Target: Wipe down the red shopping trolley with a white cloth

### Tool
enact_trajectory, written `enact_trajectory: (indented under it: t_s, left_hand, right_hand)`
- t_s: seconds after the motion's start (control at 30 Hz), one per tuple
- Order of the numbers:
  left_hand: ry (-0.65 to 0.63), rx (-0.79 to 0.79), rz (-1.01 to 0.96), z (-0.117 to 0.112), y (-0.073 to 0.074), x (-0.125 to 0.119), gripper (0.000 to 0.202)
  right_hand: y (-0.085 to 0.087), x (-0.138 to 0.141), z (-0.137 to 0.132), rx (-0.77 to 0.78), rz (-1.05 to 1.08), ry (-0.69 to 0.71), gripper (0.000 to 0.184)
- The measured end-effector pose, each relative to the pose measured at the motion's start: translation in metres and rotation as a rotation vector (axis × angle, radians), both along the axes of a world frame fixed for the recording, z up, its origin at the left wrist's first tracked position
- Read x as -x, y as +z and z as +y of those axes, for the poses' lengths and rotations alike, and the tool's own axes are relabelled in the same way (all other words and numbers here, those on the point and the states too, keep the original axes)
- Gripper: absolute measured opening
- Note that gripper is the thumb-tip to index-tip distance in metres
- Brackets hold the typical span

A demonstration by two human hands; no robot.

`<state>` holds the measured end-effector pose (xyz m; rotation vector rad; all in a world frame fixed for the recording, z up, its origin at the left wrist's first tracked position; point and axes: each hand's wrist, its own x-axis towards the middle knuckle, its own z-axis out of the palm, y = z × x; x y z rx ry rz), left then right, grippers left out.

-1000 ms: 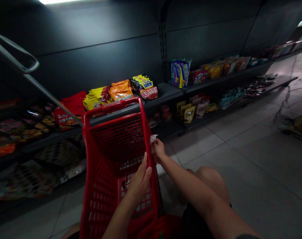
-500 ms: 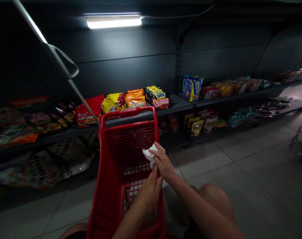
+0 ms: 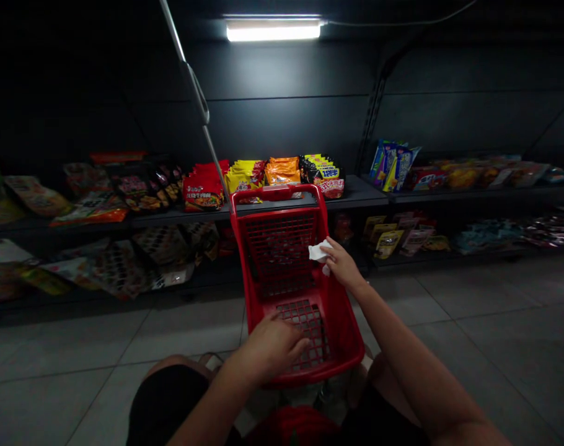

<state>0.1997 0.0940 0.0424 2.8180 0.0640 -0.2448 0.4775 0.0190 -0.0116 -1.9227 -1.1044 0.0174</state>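
Note:
A red shopping basket cart (image 3: 344, 353) with grid walls stands between my knees. My right hand (image 3: 343, 263) pinches a crumpled white tissue (image 3: 319, 251) at the cart's far right rim. My left hand (image 3: 277, 347) is over the near left part of the cart, palm down. Its fingers are loosely bent and a little apart, with nothing seen in them. Whether it touches the cart I cannot tell. A thin metal pole (image 3: 214, 155) with a grip rises at the cart's far left corner.
Dark shelves (image 3: 365, 194) run along the wall ahead, with red noodle packs (image 3: 202, 186), orange packs (image 3: 282, 171) and blue snack bags (image 3: 393, 166). More bags lie on the lower shelf. A lit tube lamp (image 3: 273, 30) hangs above. Grey floor tiles (image 3: 193, 331) surround the cart.
My hands have parted: the left has left the tissue and come back nearer me, while the right keeps the tissue by the rim. My view has turned left, and the cart is angled differently.

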Motion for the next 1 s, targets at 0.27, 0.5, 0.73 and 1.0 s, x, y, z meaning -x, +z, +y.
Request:
enact_trajectory:
  t_s: [0.27, 0.5, 0.73, 1.0]
  left_hand:
    - [0.026, -0.21, -0.307, 0.033, -0.039, 0.031, 0.048]
    - [0.037, -0.185, -0.283, 0.003, -0.034, 0.033, 0.052]
    - [0.076, -0.135, -0.22, -0.051, -0.032, 0.013, 0.052]
    - [-0.002, -0.143, -0.423, 0.024, -0.011, 0.013, 0.037]
  right_hand:
    - [-0.023, 0.103, -0.114, 0.086, 0.071, 0.014, 0.049]
    - [-0.027, 0.116, -0.139, 0.111, 0.018, -0.029, 0.067]
    - [-0.03, 0.049, -0.136, 0.104, -0.073, -0.038, 0.066]
    - [-0.016, 0.001, -0.13, 0.12, -0.065, 0.13, 0.054]
